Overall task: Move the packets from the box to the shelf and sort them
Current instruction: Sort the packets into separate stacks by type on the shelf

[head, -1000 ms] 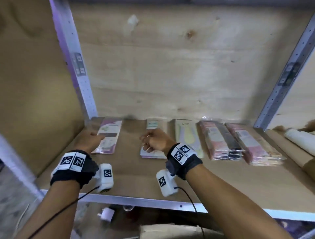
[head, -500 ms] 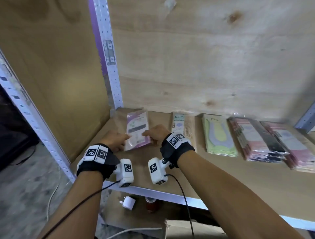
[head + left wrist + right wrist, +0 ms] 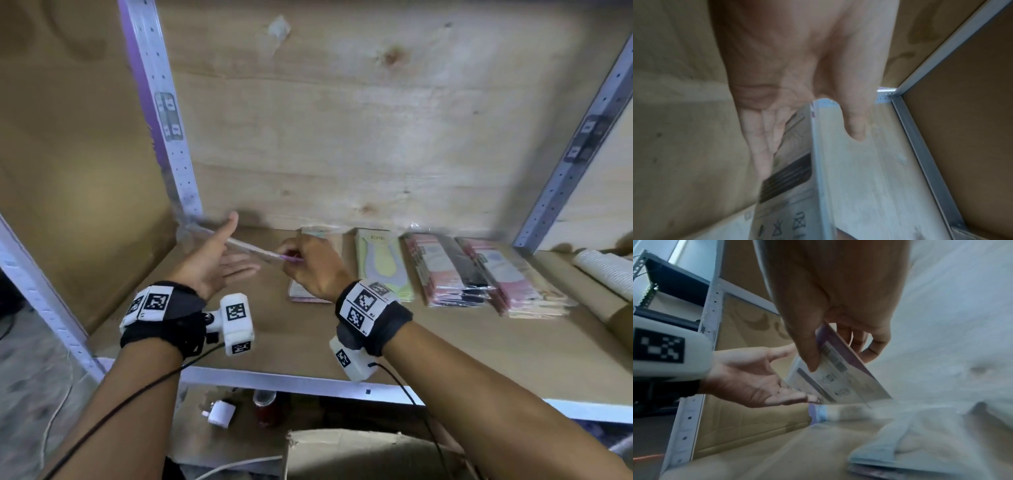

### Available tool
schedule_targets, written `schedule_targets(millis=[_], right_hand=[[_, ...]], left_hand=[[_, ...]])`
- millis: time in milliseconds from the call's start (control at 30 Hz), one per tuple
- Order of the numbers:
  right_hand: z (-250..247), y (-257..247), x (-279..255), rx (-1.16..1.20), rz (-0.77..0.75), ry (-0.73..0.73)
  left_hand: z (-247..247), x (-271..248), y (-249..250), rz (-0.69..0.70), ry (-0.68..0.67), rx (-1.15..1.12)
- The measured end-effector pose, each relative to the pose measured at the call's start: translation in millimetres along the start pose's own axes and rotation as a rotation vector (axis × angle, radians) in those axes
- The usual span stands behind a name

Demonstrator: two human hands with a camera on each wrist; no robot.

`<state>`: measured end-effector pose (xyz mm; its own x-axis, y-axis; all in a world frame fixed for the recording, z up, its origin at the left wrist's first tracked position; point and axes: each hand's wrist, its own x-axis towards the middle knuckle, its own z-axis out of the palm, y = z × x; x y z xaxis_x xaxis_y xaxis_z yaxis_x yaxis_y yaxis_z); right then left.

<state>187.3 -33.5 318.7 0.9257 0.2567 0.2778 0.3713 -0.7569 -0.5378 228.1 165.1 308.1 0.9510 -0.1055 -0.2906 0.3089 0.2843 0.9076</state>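
Observation:
My right hand (image 3: pixel 308 263) pinches one end of a thin purple-and-white packet (image 3: pixel 246 247), lifted off the shelf board (image 3: pixel 376 329) and seen edge-on in the head view. The right wrist view shows the thumb on the packet's (image 3: pixel 836 376) printed back, fingers curled behind. My left hand (image 3: pixel 219 263) is palm up with straight fingers, its fingertips (image 3: pixel 809 398) under the packet's far end. In the left wrist view the packet (image 3: pixel 789 191) lies past the straight fingers. A packet pile (image 3: pixel 310 294) lies on the shelf below my right hand.
To the right lie a yellow-green packet (image 3: pixel 380 263) and two pink-and-black packet stacks (image 3: pixel 448 274) (image 3: pixel 507 277). A white roll (image 3: pixel 606 270) sits beyond the right upright (image 3: pixel 565 171). The left upright (image 3: pixel 164 113) stands by the brown side panel. A cardboard box (image 3: pixel 359 455) sits below the shelf edge.
The purple packet lay flat on the shelf's left side with both hands on it; now it is raised and turned edge-on, pinched by the right hand, and the left palm has turned upward.

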Motion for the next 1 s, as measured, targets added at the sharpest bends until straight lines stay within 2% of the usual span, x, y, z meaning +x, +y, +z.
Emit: schedule_targets(millis=[133, 200, 233, 300, 367, 400, 467, 533, 633, 733, 1000], right_hand=[[-28.8, 18.3, -28.5, -0.146, 0.004, -0.151], [-45.8, 27.8, -45.1, -0.064, 0.023, -0.24], [-54.3, 33.5, -52.9, 0.016, 0.034, -0.244], [-69.2, 46.7, -66.8, 0.137, 0.075, -0.144], [-81.0, 62.7, -77.2, 0.196, 0.182, -0.01], [-86.0, 71.7, -81.7, 0.247, 0.267, 0.009], [-91.3, 91.3, -90.8, 0.445, 0.398, -0.051], [-94.7, 107.4, -101.2, 0.61, 0.389, -0.087], [-97.9, 124.8, -115.2, 0.699, 0.369, -0.09], [-99.2, 135.7, -120.5, 0.68, 0.352, -0.139], [-111.3, 153.6, -119.2, 0.677, 0.291, -0.154]], left_hand=[[28.2, 4.7, -14.3, 0.081, 0.064, -0.086], [38.4, 6.8, -20.7, 0.099, 0.065, -0.052], [43.8, 6.6, -22.7, 0.104, 0.04, -0.038], [57.0, 5.7, -27.0, 0.11, -0.05, -0.011], [73.4, 3.7, -32.4, 0.108, -0.162, 0.026], [81.8, 2.3, -35.8, 0.102, -0.215, 0.046], [97.1, 0.1, -43.8, 0.093, -0.296, 0.087], [110.3, -2.8, -49.5, 0.101, -0.314, 0.125], [118.5, -0.7, -49.5, 0.172, -0.193, 0.109], [114.1, 5.6, -46.6, 0.264, -0.082, 0.116], [115.1, 22.6, -54.3, 0.506, 0.057, 0.3]])
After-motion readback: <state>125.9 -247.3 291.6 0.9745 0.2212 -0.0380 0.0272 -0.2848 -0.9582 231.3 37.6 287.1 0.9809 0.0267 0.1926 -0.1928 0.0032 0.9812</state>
